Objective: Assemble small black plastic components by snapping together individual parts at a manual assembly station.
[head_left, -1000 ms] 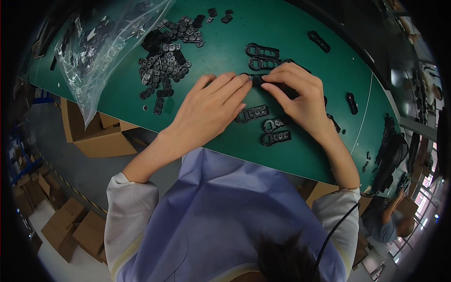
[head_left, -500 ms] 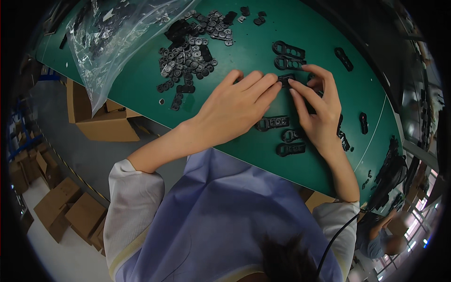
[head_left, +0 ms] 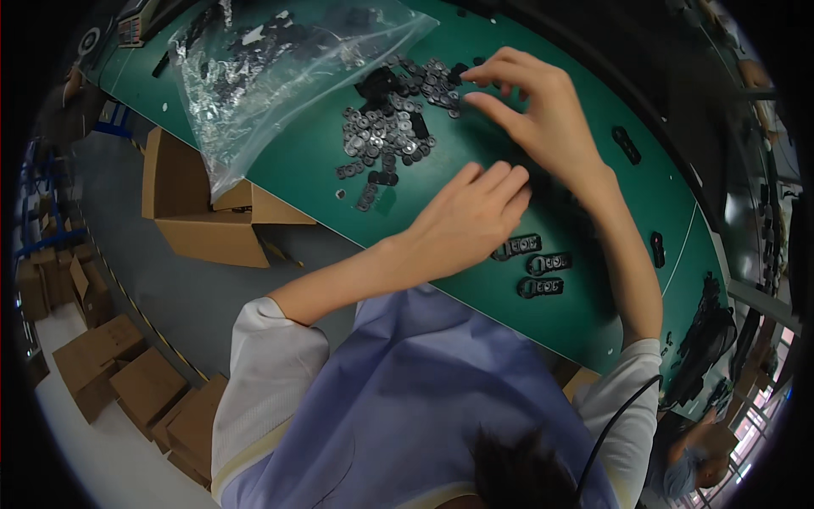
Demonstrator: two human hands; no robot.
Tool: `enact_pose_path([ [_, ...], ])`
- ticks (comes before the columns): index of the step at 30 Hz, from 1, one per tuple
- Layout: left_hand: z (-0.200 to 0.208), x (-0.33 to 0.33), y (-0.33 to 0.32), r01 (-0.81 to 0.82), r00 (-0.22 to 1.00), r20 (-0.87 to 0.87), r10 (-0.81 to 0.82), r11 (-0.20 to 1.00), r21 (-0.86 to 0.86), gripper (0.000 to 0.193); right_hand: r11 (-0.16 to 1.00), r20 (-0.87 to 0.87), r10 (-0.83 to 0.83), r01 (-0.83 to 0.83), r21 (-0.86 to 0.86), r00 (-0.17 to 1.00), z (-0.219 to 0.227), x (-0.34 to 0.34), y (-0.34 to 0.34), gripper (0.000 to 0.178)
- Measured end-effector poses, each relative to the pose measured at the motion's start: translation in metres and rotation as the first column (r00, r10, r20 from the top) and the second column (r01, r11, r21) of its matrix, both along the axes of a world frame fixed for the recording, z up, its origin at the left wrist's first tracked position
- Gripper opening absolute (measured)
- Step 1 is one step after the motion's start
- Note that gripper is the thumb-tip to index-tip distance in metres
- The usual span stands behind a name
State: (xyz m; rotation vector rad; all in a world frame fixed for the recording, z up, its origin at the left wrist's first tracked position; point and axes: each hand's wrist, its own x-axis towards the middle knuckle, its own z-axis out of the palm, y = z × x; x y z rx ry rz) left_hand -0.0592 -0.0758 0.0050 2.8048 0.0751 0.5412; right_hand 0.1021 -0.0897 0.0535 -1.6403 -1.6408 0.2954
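My right hand [head_left: 551,110] is raised over the far part of the green table, beside a pile of small dark round-holed pieces [head_left: 381,131]. Its thumb and fingers are apart, with nothing visible between them. Lower and to the left, my left hand [head_left: 475,212] is closed, its fingers curled down at the tabletop. Whatever those fingers hold is hidden behind them. Just in front of it lie several black elongated parts with a ring at one end and round inserts, such as the nearest one [head_left: 541,288].
A clear plastic bag [head_left: 263,93] of dark pieces lies at the far left. More black parts [head_left: 626,146] rest toward the right. An open cardboard box [head_left: 203,233] stands below the table's left edge [head_left: 318,224]. Another person [head_left: 695,467] is at lower right.
My right hand has left the black part that both hands were at and moved up and left toward the pile, its fingers spreading. The view has shifted slightly.
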Motion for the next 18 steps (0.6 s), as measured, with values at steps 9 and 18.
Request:
enact_pose_path([
  [9, -0.005, -0.011, -0.013, 0.031, 0.995, 0.095, -0.024, 0.996, -0.081, 0.036, 0.993, 0.098, 0.055, -0.045, -0.109, 0.994, -0.031, -0.007, 0.022, 0.012],
  [18, 0.021, -0.005, 0.036, 0.099, 0.988, 0.136, -0.072, 0.974, -0.205, 0.028, 0.981, -0.205, -0.151, 0.122, -0.148, 0.967, 0.009, 0.043, -0.055, 0.011],
])
